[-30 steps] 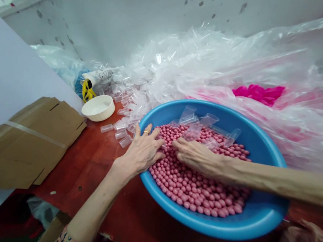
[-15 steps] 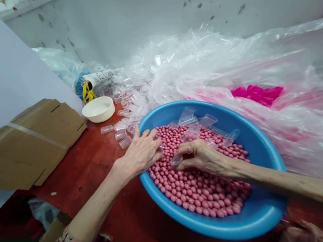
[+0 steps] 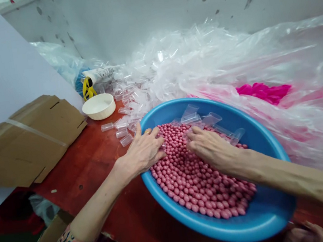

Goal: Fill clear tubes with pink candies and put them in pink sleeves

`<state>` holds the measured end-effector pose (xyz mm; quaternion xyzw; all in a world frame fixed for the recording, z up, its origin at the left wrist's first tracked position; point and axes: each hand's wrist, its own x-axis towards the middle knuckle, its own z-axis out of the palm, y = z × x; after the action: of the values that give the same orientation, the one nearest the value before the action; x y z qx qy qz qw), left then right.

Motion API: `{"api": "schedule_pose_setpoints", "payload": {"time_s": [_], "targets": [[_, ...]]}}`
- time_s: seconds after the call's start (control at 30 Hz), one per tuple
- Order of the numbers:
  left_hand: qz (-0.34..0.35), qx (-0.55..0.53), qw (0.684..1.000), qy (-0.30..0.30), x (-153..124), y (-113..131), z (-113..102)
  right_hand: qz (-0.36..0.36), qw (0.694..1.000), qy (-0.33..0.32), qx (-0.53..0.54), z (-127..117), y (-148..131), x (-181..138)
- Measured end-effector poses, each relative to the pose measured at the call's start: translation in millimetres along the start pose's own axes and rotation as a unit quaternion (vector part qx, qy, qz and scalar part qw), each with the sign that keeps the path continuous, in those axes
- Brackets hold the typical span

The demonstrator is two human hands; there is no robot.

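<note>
A blue plastic basin (image 3: 262, 219) stands on the red table (image 3: 95, 166), half full of small pink beads (image 3: 201, 187). Several clear plastic tubes (image 3: 200, 119) lie on the beads at the far side. My left hand (image 3: 143, 151), a ring on one finger, rests over the basin's near-left rim, fingers stretched out onto the beads. My right hand (image 3: 213, 147) lies palm down on the beads, and its fingertips reach the clear tubes. I see nothing held in either hand.
A heap of clear tubes and crumpled plastic sheeting (image 3: 201, 59) fills the back and right, with bright pink pieces (image 3: 265, 92) under it. A white bowl (image 3: 99, 106), loose tubes (image 3: 120, 128), a yellow tape dispenser (image 3: 87, 89) and a flattened cardboard box (image 3: 23, 140) sit left.
Half a second ago my right hand was lifted with a clear tube pinched in it. It has since moved back and right, lying flat on the beads by the tubes. The left hand stayed put.
</note>
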<state>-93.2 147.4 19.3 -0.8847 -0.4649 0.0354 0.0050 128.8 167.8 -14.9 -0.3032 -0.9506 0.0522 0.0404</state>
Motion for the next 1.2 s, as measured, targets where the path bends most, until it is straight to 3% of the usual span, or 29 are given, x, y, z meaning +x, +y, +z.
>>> {"api": "schedule_pose_setpoints", "payload": {"time_s": [0.07,0.13,0.23,0.37,0.5,0.67,0.87,1.0,1.2], "targets": [[0.002,0.0,1.0,0.001,0,0,0,-0.001,0.998,-0.016,-0.058,3,-2,-2],[0.0,0.001,1.0,0.002,1,0,0,-0.013,0.998,-0.03,-0.047,2,0,-2],[-0.002,0.002,1.0,0.003,1,1,-1,-0.039,0.995,-0.06,0.071,-7,7,0],[0.001,0.01,1.0,0.006,0,2,-2,-0.012,0.979,-0.1,0.175,-13,4,6],[-0.005,0.023,1.0,0.0,-1,3,-4,0.023,0.935,-0.156,0.319,-2,-7,17],[-0.005,0.015,1.0,-0.005,0,2,-3,0.072,0.914,-0.158,0.368,-1,7,18],[-0.004,0.012,1.0,0.004,0,1,0,0.15,0.811,-0.175,0.537,-6,20,12],[-0.006,0.007,1.0,0.005,0,2,-1,0.169,0.779,-0.177,0.578,-5,13,14],[-0.01,0.009,1.0,-0.004,1,3,-3,0.203,0.705,-0.138,0.666,-6,12,18]]}}
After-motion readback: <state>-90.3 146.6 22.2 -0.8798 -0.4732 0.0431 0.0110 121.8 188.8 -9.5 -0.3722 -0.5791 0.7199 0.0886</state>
